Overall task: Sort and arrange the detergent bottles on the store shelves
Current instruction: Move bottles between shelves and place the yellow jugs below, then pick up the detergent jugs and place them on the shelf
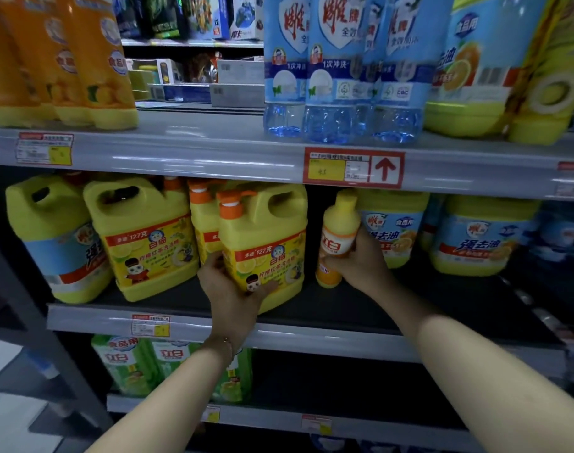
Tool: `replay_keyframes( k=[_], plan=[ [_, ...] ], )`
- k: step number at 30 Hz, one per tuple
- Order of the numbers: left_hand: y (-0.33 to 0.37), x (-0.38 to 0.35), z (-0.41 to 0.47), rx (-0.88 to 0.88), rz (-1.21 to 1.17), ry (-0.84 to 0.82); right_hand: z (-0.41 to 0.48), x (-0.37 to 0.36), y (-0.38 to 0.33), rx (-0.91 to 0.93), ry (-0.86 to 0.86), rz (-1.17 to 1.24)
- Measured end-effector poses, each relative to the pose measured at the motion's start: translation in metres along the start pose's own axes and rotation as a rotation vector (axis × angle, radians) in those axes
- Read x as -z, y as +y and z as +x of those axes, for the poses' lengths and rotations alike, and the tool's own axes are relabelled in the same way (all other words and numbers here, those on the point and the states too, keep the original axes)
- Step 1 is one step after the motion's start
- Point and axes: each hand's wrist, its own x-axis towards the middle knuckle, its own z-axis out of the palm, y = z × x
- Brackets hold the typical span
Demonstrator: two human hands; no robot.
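1. Small detergent bottle, orange with a yellow cap, sits on the middle shelf. It is in the narrow gap between the yellow pump jug to its left and the blue-labelled jug to its right.
2. Its long axis is close to upright, with the cap leaning slightly to the right. I cannot tell whether its base rests on the shelf or is just clear of it.
3. The right hand comes in from the right and below. Its grip is clamped round the bottle's labelled middle, so cap and base both stick out of the grip.
4. The left hand has its grip clamped on the lower left corner of the pump jug, thumb across the front and fingers round the side.
5. The right hand looks like the one to shift the bottle, since it already has it, while the left hand seems to be steadying or sliding the jug.
6. The coming move probably turns on that gap. Jugs flank the bottle and the shelf above is close over its cap, so the freest way out seems to be forward, toward the person.
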Motion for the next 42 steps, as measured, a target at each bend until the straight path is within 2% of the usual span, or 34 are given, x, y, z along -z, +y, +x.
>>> replay_keyframes(
  k=[5, 6, 9, 12, 15, 18, 23, 28, 32, 35, 38, 42],
  plan=[
    [0.013, 0.006, -0.016, -0.09, 0.181, 0.086, -0.032, 0.012, -0.019, 0.181, -0.053, -0.071],
    [0.02, 0.009, -0.02, -0.128, 0.194, 0.06, -0.037, 0.015, -0.027, 0.185, -0.08, -0.082],
    [0.045, 0.018, -0.023, -0.206, 0.206, -0.159, -0.049, 0.023, -0.055, 0.14, -0.205, -0.133],
    [0.083, 0.028, -0.018, -0.247, 0.12, -0.441, -0.061, 0.025, -0.09, 0.246, -0.261, -0.141],
    [0.114, 0.042, -0.009, -0.264, 0.001, -0.554, -0.067, 0.02, -0.131, 0.339, -0.27, -0.034],
    [0.134, 0.066, 0.001, -0.271, -0.074, -0.504, -0.062, 0.013, -0.17, 0.39, -0.264, 0.072],
    [0.164, 0.107, 0.031, -0.296, -0.086, -0.314, -0.04, -0.014, -0.223, 0.436, -0.263, 0.186],
    [0.185, 0.14, 0.073, -0.281, -0.067, -0.138, -0.007, -0.047, -0.269, 0.362, -0.292, 0.292],
    [0.195, 0.164, 0.106, -0.31, -0.031, -0.048, 0.014, -0.074, -0.303, 0.432, -0.287, 0.294],
    [0.2, 0.185, 0.134, -0.288, -0.027, 0.032, 0.027, -0.093, -0.321, 0.488, -0.264, 0.196],
    [0.199, 0.204, 0.162, -0.273, 0.054, 0.11, 0.04, -0.108, -0.334, 0.468, -0.226, 0.108],
    [0.199, 0.207, 0.183, -0.297, 0.105, 0.068, 0.054, -0.124, -0.345, 0.41, -0.186, 0.116]
  ],
)
